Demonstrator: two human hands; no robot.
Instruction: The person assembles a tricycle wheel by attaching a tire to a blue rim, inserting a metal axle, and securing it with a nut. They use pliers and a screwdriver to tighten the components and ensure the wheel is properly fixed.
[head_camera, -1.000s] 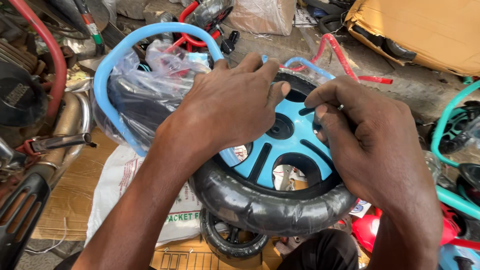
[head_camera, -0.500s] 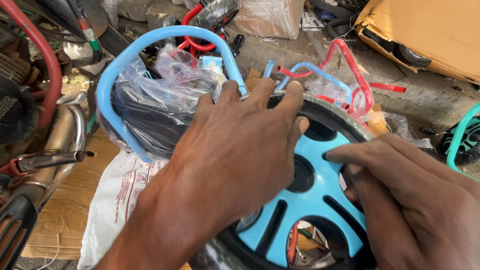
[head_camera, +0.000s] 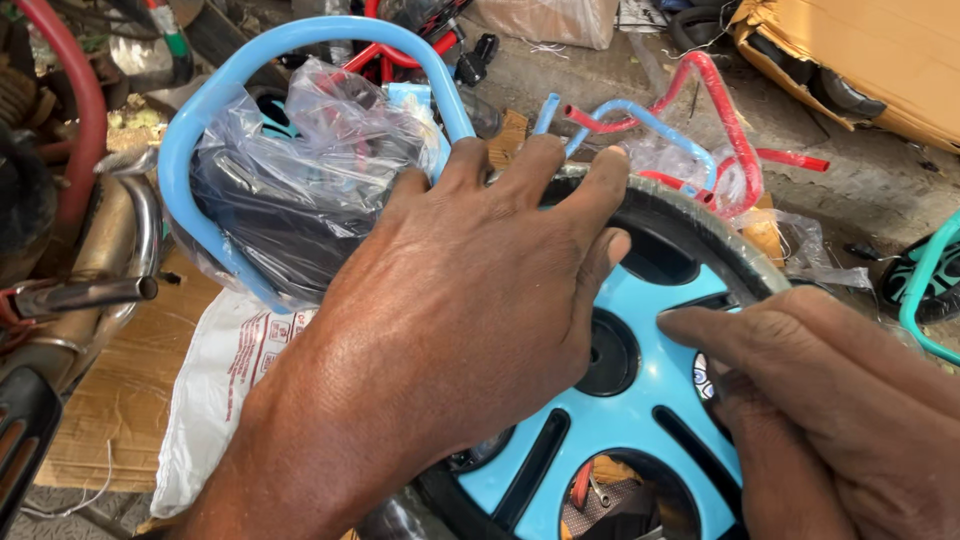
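Head view: the left hand (head_camera: 470, 330) lies flat, fingers spread, on the blue wheel (head_camera: 640, 420), fingertips over its black tyre (head_camera: 690, 235) edge. Right hand (head_camera: 830, 410) presses the rim, grip loose, holding nothing. The blue tube frame (head_camera: 200, 140) crowds the wheel's far-left side.

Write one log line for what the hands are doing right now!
left hand: spread flat on blue wheel, fingertips over black tyre | right hand: fingers on wheel face by rim | behind: plastic-wrapped black seat in blue tube frame
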